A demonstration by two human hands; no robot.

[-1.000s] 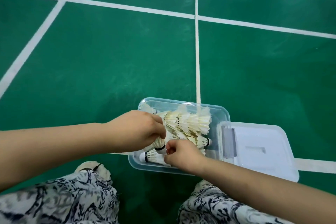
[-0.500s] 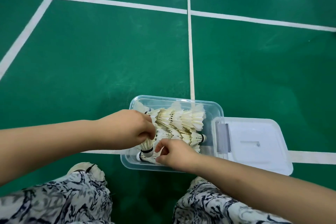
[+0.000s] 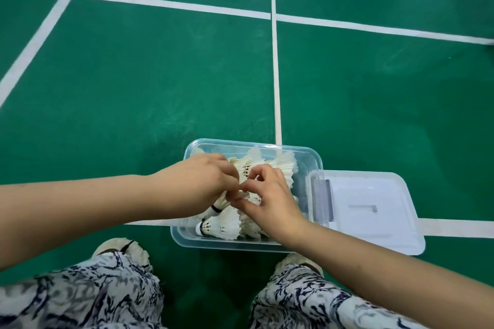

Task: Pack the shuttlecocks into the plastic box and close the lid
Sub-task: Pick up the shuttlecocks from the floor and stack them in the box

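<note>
Both the left hand (image 3: 197, 187) and right hand (image 3: 270, 200) pinched shuttlecocks (image 3: 227, 227) inside the plastic box (image 3: 267, 145). Feathers left standing proud could block the lid (image 3: 374, 195) beside it.

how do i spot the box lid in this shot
On the green court floor, find the clear plastic box of shuttlecocks. The lid lies flat just right of it. Unlike the box it is shallow, holds nothing, and has a grey strip along its left edge.
</note>
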